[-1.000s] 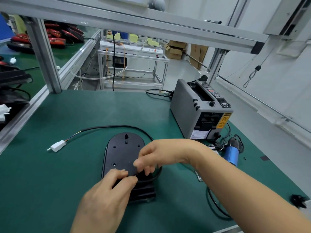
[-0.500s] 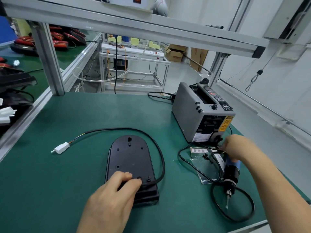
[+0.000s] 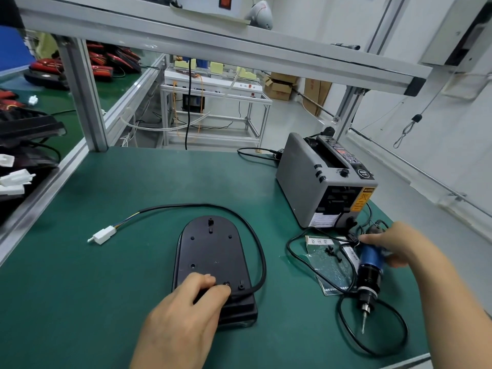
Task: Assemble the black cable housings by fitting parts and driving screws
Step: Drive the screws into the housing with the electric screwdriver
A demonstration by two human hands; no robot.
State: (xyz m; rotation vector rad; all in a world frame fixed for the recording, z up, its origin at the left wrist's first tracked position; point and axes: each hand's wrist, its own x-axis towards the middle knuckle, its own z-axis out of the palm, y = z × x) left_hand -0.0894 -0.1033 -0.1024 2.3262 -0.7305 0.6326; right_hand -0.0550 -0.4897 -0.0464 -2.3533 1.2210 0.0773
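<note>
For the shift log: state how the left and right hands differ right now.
The left hand holds down the near end of the black housing; the right hand grips the blue screwdriver. The left hand is mid-bench; the right hand is out by the grey dispenser. Both are bare.

Under the left hand (image 3: 186, 315), the black housing (image 3: 210, 251) is showing smooth, matt plastic. The counter (image 3: 106, 302) is looking like matt green rubber. In the right hand (image 3: 394, 243), the screwdriver (image 3: 371, 258) is gleaming glossy blue beside a clear plastic bag (image 3: 327, 270).
</note>
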